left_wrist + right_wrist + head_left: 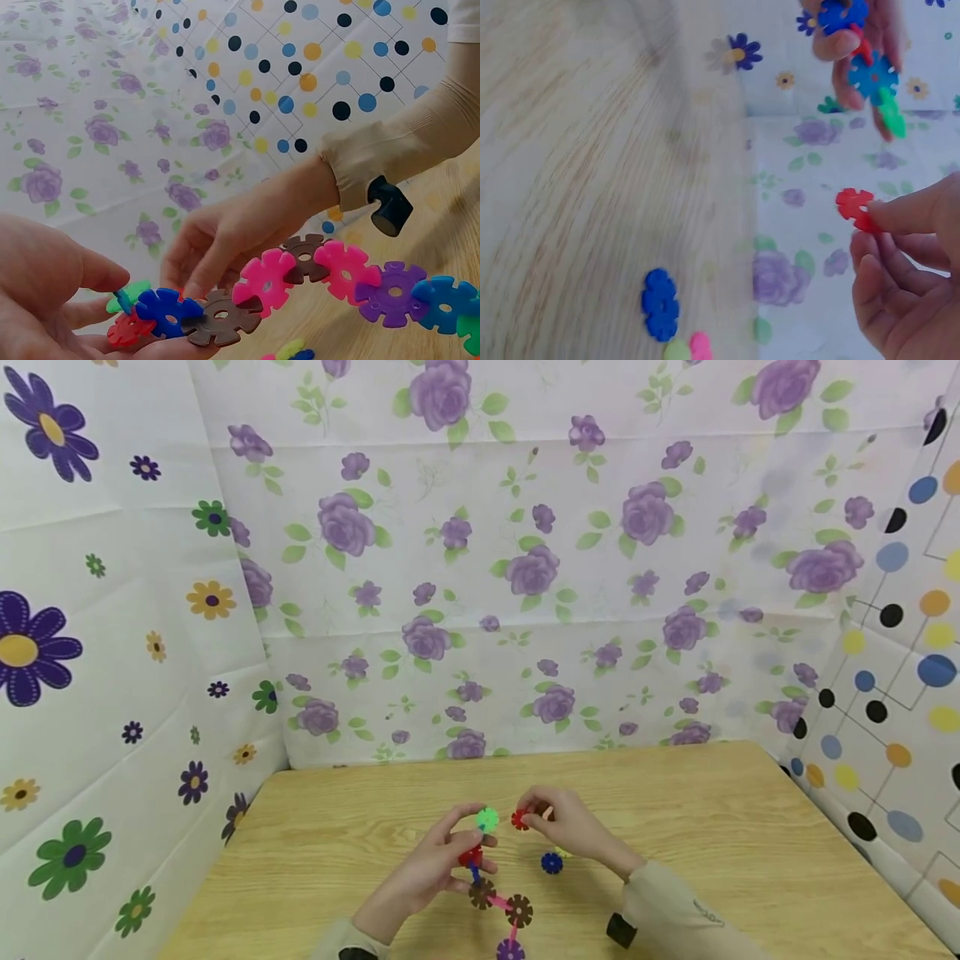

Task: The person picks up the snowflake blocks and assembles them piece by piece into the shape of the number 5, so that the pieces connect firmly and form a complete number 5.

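Note:
My left hand point(420, 872) holds one end of a chain of notched snowflake discs, gripping it near a red disc point(470, 857). A green disc point(487, 820) tips that end, joined to a blue-teal disc point(873, 77). From the hand the chain hangs through blue, brown and pink pieces to a purple disc point(511, 950); in the left wrist view a blue disc point(444, 306) follows the purple one. Just right of the green tip, my right hand point(573, 827) pinches a single red snowflake disc point(853, 206) between thumb and fingers. That disc is apart from the chain.
On the wooden table point(675, 810), a loose dark blue disc point(552, 862) lies below the right hand. Beside it are a yellow-green piece point(677, 351) and a pink piece point(700, 345). Patterned cloth walls point(480, 610) stand behind and at both sides.

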`<act>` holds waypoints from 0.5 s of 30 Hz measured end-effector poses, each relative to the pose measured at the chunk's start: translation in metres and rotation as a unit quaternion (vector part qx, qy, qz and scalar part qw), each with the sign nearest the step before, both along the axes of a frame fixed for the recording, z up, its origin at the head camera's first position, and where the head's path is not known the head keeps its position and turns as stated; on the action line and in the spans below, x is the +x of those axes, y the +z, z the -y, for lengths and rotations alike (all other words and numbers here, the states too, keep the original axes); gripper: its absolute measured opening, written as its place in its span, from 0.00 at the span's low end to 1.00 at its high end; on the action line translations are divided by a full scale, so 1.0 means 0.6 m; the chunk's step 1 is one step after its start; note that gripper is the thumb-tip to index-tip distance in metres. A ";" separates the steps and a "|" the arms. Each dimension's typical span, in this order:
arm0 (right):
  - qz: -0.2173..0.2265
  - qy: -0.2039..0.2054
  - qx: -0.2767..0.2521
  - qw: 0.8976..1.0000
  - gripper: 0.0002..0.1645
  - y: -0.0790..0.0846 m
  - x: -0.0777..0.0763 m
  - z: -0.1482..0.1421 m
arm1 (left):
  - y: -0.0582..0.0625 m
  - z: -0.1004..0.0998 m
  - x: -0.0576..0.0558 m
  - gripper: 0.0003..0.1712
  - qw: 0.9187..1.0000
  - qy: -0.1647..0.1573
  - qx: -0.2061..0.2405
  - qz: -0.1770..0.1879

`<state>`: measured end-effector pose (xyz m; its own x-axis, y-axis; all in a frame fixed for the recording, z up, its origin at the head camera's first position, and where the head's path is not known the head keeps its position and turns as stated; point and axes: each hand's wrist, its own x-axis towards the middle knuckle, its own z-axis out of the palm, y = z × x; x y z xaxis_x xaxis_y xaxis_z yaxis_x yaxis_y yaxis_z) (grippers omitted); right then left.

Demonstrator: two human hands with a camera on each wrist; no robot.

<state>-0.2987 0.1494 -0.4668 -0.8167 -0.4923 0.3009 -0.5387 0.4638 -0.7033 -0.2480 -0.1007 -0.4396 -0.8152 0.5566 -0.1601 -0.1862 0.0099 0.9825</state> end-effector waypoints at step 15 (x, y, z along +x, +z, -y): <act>-0.097 0.004 -0.028 0.995 0.06 0.040 0.033 0.019 | -0.004 -0.010 0.003 0.31 1.000 0.010 -0.009 -0.005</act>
